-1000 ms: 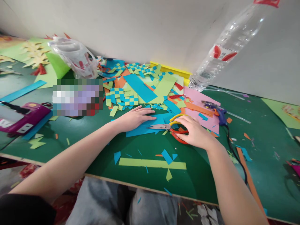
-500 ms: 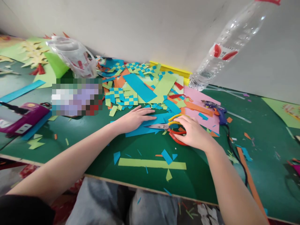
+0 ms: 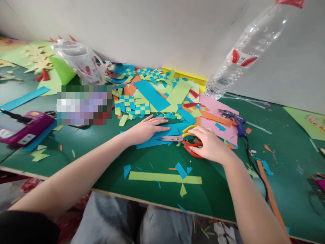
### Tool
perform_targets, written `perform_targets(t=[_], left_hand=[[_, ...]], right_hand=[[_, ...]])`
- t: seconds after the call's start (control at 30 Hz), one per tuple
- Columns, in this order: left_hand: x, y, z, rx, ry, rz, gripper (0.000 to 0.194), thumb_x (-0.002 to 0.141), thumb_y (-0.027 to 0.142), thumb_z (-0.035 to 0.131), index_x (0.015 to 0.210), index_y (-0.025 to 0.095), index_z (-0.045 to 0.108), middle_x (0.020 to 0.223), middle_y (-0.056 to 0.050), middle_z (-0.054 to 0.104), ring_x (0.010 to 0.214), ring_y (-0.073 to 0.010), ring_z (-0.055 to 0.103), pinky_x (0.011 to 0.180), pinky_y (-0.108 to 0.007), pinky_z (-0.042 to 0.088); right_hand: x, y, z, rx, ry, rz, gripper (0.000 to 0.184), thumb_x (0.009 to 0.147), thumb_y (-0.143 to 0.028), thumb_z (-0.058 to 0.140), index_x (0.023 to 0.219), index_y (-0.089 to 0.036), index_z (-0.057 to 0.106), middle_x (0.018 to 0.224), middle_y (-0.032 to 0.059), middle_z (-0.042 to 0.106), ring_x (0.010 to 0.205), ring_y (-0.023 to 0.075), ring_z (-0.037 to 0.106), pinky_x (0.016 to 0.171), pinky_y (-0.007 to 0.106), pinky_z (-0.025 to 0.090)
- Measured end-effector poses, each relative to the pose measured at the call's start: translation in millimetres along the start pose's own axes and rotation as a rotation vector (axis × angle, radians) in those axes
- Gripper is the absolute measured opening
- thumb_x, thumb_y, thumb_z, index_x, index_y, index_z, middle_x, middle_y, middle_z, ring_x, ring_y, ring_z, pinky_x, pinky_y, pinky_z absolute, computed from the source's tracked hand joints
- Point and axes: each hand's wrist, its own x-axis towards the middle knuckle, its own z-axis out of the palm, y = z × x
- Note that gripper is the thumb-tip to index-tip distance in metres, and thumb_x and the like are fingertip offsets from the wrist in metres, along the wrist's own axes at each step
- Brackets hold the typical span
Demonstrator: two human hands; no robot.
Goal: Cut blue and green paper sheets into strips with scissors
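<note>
My left hand [image 3: 147, 129] lies flat on a blue sheet of paper [image 3: 147, 143], its fingers stretched out toward the right. In my right hand [image 3: 210, 142] is a pair of scissors [image 3: 173, 138] with one yellow and one red handle. The blades point left over the blue paper, close below my left fingers, and are slightly parted at the tips. Behind my hands lies a pile of blue and green woven paper pieces [image 3: 132, 105]. A green paper strip [image 3: 165, 177] and small blue offcuts [image 3: 180, 170] lie nearer to me on the table.
Behind right, a clear plastic bottle [image 3: 241, 56] leans by the wall. A blue glue gun [image 3: 237, 123] rests on pink paper [image 3: 228, 134], its cord trailing forward. At left are a purple power strip [image 3: 27, 127] and a bagged cup [image 3: 80, 62]. The green table [image 3: 106, 179] has a front edge.
The scissors and my right hand have shifted slightly left across the blue paper. My left hand stays in place.
</note>
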Motion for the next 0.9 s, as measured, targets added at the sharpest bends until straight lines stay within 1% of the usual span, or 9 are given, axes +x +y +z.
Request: perform_targets(t=[0.2, 0.4, 0.53, 0.63, 0.73, 0.83, 0.9], left_hand=[[0.6, 2.9, -1.5, -0.001, -0.001, -0.018, 0.05, 0.097, 0.013, 0.029, 0.139, 0.036, 0.045, 0.153, 0.001, 0.034, 0.143, -0.0175, 0.028, 0.117, -0.048, 0.017], [0.9, 4.4, -2.3, -0.005, -0.001, -0.033, 0.052, 0.096, 0.011, 0.029, 0.138, 0.037, 0.046, 0.153, 0.002, 0.034, 0.143, -0.0172, 0.028, 0.118, -0.047, 0.017], [0.6, 6.3, -2.5, 0.005, -0.009, -0.05, 0.054, 0.095, 0.01, 0.031, 0.138, 0.038, 0.045, 0.154, 0.003, 0.033, 0.143, -0.018, 0.028, 0.118, -0.049, 0.016], [0.9, 13.2, -2.2, 0.008, 0.002, -0.083, 0.054, 0.094, 0.009, 0.031, 0.138, 0.037, 0.045, 0.153, 0.002, 0.034, 0.143, -0.0187, 0.027, 0.118, -0.052, 0.012], [2.4, 23.8, -1.1, 0.0, 0.042, -0.142, 0.055, 0.093, 0.007, 0.03, 0.137, 0.034, 0.048, 0.151, -0.001, 0.037, 0.143, -0.0198, 0.027, 0.118, -0.056, 0.006], [4.5, 31.6, -0.8, -0.061, 0.086, -0.198, 0.056, 0.092, 0.005, 0.026, 0.138, 0.03, 0.046, 0.149, -0.003, 0.039, 0.142, -0.0202, 0.029, 0.117, -0.057, 0.012], [5.1, 32.1, -2.7, -0.114, 0.132, -0.183, 0.052, 0.095, 0.009, 0.025, 0.14, 0.026, 0.044, 0.148, -0.005, 0.041, 0.141, -0.0204, 0.031, 0.117, -0.054, 0.02]], right_hand=[[2.2, -9.1, 2.4, 0.006, 0.021, -0.02, 0.031, 0.085, -0.037, 0.061, 0.114, -0.026, 0.057, 0.125, 0.0045, 0.06, 0.111, 0.0252, 0.057, 0.092, 0.045, 0.044], [2.0, -6.8, 2.7, 0.004, 0.0, -0.036, 0.035, 0.084, -0.035, 0.062, 0.117, -0.027, 0.055, 0.125, 0.0057, 0.06, 0.116, 0.0261, 0.055, 0.095, 0.047, 0.042], [1.3, -6.2, 1.8, 0.014, -0.001, -0.03, 0.033, 0.083, -0.035, 0.062, 0.114, -0.027, 0.056, 0.125, 0.0045, 0.06, 0.114, 0.0248, 0.056, 0.095, 0.046, 0.042], [0.7, -5.9, -0.3, 0.025, 0.005, -0.023, 0.033, 0.082, -0.033, 0.064, 0.113, -0.027, 0.057, 0.124, 0.0036, 0.061, 0.113, 0.0239, 0.057, 0.095, 0.045, 0.042], [-0.1, -4.3, -2.8, 0.034, 0.002, -0.02, 0.034, 0.08, -0.032, 0.065, 0.112, -0.027, 0.057, 0.124, 0.004, 0.061, 0.113, 0.0243, 0.057, 0.096, 0.046, 0.041], [-0.4, -1.8, -3.6, 0.042, -0.009, -0.021, 0.036, 0.079, -0.032, 0.065, 0.113, -0.027, 0.057, 0.124, 0.0056, 0.061, 0.114, 0.0257, 0.057, 0.096, 0.047, 0.04], [-0.4, 0.3, -2.8, 0.045, -0.013, -0.022, 0.036, 0.079, -0.032, 0.065, 0.114, -0.027, 0.057, 0.123, 0.0063, 0.061, 0.113, 0.0267, 0.057, 0.096, 0.048, 0.041]])
